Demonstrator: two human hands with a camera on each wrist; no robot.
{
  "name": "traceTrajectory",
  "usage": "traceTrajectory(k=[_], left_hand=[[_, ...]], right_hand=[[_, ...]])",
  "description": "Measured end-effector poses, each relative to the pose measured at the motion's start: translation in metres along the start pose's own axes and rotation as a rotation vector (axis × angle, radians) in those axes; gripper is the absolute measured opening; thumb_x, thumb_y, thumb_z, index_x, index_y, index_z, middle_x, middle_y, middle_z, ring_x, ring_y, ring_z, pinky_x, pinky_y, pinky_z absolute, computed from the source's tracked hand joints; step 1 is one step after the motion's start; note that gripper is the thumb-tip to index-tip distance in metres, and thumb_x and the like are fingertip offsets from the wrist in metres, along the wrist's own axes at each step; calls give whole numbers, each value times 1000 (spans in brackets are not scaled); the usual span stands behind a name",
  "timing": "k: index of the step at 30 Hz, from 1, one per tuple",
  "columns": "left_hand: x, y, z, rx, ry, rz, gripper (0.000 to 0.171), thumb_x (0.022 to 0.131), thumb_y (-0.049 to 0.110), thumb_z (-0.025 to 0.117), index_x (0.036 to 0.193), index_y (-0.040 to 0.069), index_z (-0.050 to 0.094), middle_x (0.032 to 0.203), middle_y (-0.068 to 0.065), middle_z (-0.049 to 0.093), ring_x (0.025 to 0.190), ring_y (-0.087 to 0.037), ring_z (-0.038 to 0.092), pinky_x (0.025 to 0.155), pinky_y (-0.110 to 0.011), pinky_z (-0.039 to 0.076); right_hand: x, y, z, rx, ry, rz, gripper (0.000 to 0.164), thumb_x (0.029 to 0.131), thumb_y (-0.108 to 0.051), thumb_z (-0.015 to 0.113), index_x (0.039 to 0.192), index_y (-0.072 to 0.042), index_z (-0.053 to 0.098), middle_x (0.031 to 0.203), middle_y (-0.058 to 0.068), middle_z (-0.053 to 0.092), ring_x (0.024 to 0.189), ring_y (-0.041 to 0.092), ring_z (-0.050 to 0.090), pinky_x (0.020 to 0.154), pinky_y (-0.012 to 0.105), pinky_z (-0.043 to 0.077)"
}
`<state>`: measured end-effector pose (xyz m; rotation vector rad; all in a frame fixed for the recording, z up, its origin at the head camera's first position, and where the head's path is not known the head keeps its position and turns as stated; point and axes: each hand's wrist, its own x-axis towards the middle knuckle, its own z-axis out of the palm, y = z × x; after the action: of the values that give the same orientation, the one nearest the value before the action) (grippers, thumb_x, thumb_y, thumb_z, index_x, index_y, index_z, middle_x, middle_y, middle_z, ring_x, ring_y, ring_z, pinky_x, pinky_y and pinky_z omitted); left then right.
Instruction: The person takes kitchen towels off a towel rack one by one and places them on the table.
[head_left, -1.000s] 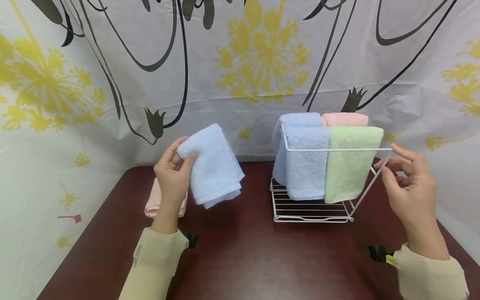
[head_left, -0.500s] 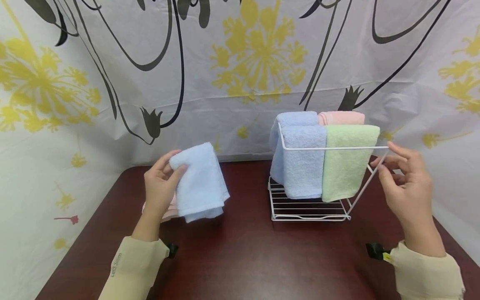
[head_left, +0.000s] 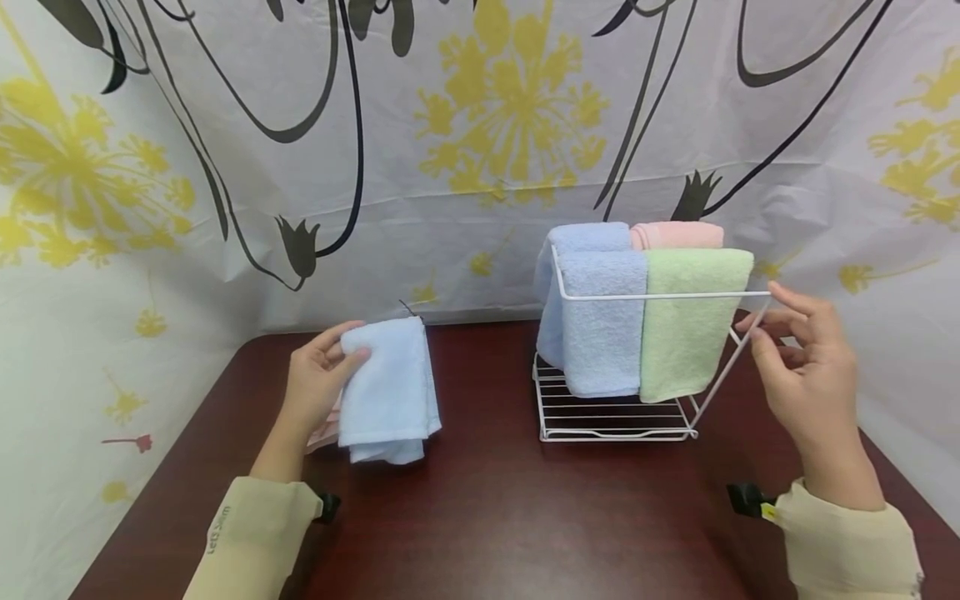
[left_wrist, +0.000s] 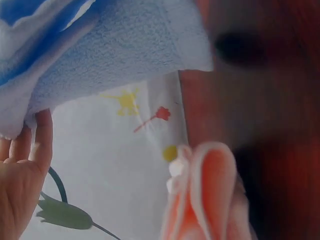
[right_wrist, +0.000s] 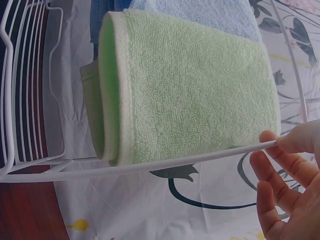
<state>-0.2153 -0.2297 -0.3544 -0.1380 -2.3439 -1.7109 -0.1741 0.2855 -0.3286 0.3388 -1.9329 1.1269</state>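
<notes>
A folded light blue towel (head_left: 386, 392) hangs from my left hand (head_left: 315, 379), pinched at its upper left corner between thumb and fingers. Behind it a folded pink towel (left_wrist: 215, 195) lies on the table, mostly hidden in the head view. On the right, my right hand (head_left: 810, 367) pinches the upper corner of a white wire rack (head_left: 615, 435) between thumb and forefinger. Over the rack's bars hang a green towel (head_left: 693, 325), a blue towel (head_left: 603, 333) in front, another blue towel (head_left: 592, 237) behind, and a rolled-looking pink towel (head_left: 678, 234) at the back right.
The dark red table (head_left: 480, 517) reaches back to a white curtain (head_left: 420, 175) printed with yellow and grey flowers. Low wire shelf bars form the rack's base, below the hanging towels.
My left hand has lowered the blue towel and shifted it left, and it now hangs straighter in front of the pink towel. My right hand keeps its grip on the rack.
</notes>
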Motion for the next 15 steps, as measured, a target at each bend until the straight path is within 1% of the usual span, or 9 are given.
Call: traceTrajectory(k=[5,10,13,15], left_hand=[[5,-8,-1,5,-20,-38,46,93,28,71,135,13,61,131,-15,65,95,-4,69,77,-20,58],[12,-15,-3,21,-44,-32,45,93,24,71,134,9,61,130,-18,65,90,-3,68,74,-19,57],[16,-19,-4,38,-70,-25,46,94,23,70,136,8,60,130,-20,65,90,-2,67,75,-18,57],[19,-22,-5,52,-82,-38,46,94,24,70,136,9,60,130,-19,65,90,-2,67,75,-18,56]], right_hand=[[0,-1,0,-7,2,-1,49,88,13,55,136,2,53,94,-27,61,82,-14,59,59,2,38],[0,-2,0,-7,1,-7,48,89,12,55,136,1,53,94,-27,61,82,-14,59,59,2,38],[1,-4,0,-7,0,-7,48,89,12,55,136,1,54,93,-27,61,81,-13,58,58,3,38],[1,-5,0,-11,1,-5,47,89,11,55,136,1,54,93,-28,61,80,-13,58,57,3,38]])
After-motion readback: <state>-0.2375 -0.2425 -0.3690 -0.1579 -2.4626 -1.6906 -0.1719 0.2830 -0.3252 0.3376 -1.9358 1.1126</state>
